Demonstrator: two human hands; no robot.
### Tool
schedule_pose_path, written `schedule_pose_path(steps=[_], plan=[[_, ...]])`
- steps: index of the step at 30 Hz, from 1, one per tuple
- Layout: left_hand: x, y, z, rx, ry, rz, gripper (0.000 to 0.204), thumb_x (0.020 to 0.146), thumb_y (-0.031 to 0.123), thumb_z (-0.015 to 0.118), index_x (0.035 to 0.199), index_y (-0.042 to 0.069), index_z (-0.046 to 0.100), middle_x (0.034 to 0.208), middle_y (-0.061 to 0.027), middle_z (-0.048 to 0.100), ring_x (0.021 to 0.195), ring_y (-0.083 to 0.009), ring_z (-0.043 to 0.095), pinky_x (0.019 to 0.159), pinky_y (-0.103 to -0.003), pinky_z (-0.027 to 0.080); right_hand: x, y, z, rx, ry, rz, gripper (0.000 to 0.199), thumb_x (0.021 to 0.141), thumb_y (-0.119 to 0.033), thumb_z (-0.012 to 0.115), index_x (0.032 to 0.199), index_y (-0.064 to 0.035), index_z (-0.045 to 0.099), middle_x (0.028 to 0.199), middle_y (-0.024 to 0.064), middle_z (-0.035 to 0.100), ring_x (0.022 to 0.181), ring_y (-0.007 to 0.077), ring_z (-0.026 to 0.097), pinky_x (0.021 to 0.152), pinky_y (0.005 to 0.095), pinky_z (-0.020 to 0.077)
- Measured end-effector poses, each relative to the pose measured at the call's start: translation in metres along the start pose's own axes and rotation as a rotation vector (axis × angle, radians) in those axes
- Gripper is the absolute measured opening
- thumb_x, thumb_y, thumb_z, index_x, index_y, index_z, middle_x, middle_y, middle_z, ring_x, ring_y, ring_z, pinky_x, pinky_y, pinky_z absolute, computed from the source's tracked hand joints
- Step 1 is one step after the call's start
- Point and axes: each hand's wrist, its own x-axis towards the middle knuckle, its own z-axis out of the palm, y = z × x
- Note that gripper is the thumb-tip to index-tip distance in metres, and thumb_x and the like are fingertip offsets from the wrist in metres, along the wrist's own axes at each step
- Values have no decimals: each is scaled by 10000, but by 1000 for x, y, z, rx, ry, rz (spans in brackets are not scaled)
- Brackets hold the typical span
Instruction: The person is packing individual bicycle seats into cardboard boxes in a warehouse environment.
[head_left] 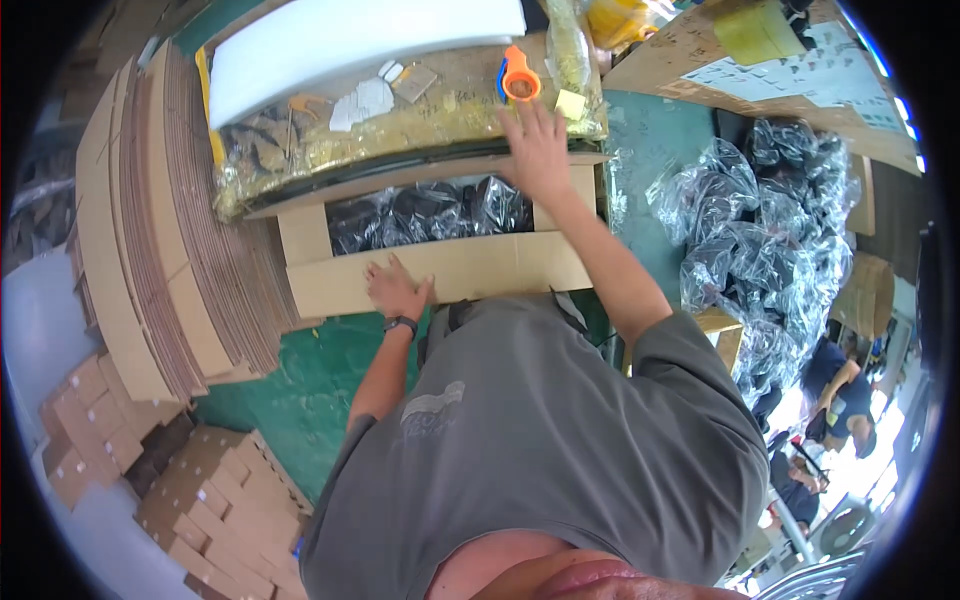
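In front of me is an open cardboard carton (308, 232) with several black items in clear plastic (432, 213) inside. My left hand (398, 290) lies on its near flap (500, 266), fingers spread. Across the carton's right end reaches my right hand (537, 155), its fingers stretched out toward an orange tape dispenser (521, 78) on the worktable (450, 120). The fingertips are right by the dispenser; whether they touch it I cannot tell. The far flap (400, 180) stands up against the table's edge.
Flattened cardboard sheets (180, 230) are stacked at my left. White foam (360, 45), paper pieces (362, 104) and a yellow note (570, 105) lie on the table. Plastic-wrapped black items (765, 235) are heaped at right. Cartons (225, 500) stand lower left; people (840, 390) are lower right.
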Motion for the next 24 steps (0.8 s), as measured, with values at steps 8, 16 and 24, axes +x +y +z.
schedule_pose_path(steps=[8,16,24], plan=[[-3,60,-23,-11,385,-22,1139,849,520,803,1672,19,196,1715,-335,126,1605,-483,97,1277,-635,126,-152,31,28,270,-331,-55,627,956,-397,673,1486,-85,547,1513,172,553,1409,370,497,1207,551,339],[68,39,3,102,45,213,921,1001,577,563,1680,56,223,1740,-289,102,1618,-460,66,1263,-667,67,-14,38,108,653,36,139,518,869,-254,817,1262,-44,553,1261,223,594,1210,410,563,1048,479,481],[117,-3,-37,11,-41,519,905,932,529,697,1670,168,317,1749,-257,95,1616,-449,90,1258,-664,98,115,70,139,448,-164,589,540,972,-135,636,1459,-101,405,966,251,746,962,459,733,797,536,578]])
